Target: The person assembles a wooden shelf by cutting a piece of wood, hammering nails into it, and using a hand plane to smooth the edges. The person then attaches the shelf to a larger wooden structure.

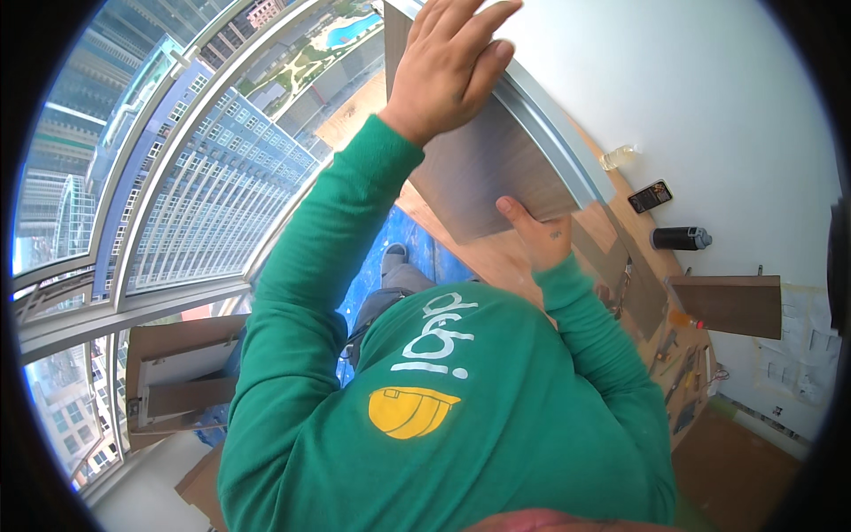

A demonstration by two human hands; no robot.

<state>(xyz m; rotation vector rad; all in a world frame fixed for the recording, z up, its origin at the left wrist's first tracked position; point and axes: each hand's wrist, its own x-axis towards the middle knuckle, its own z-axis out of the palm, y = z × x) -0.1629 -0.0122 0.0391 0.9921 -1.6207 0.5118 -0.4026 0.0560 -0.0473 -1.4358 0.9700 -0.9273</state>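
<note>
Unless blur misleads, grip (pixel 545 238) holds panel (pixel 486 173).

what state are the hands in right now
Left hand: open, beside the brown panel; contact can't be told.
Right hand: holding the brown panel's near edge, other fingers hidden.

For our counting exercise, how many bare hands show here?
2: the left hand at the top, partly cut off; the right hand lower, gripping the brown panel, partly hidden behind it.
</note>
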